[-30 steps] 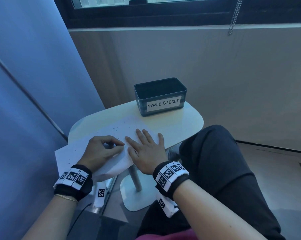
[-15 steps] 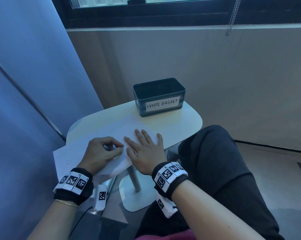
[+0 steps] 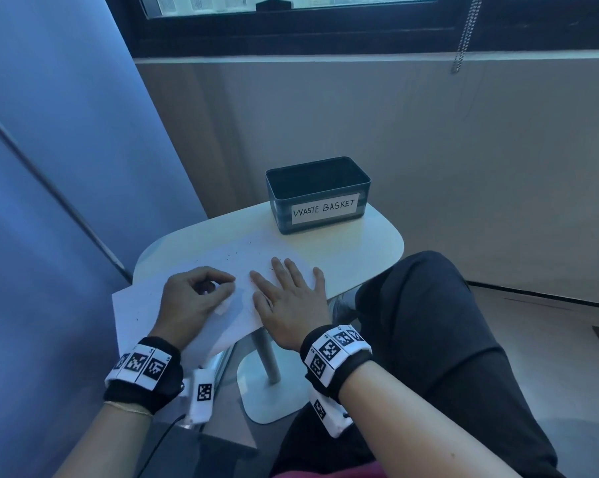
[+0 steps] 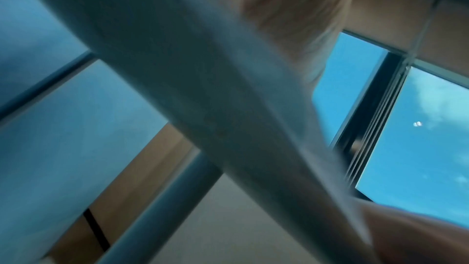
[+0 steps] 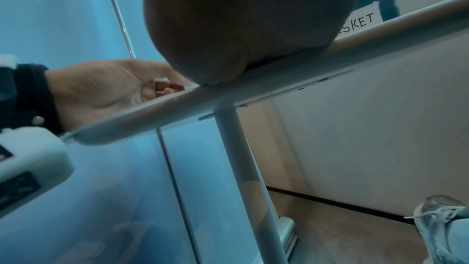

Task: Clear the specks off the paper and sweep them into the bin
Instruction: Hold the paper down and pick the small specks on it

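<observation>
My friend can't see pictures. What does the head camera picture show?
Two hands rest on a white sheet of paper on a small white table: the right hand lies flat, the left hand is curled, with something small and white at its fingers. Dark specks dot the paper, and a dark bin labelled WASTE BASKET stands behind.

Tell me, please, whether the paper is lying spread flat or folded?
Spread, not folded: the paper lies open on the table, its near edge overhanging and drooping. The right hand presses it flat.
</observation>
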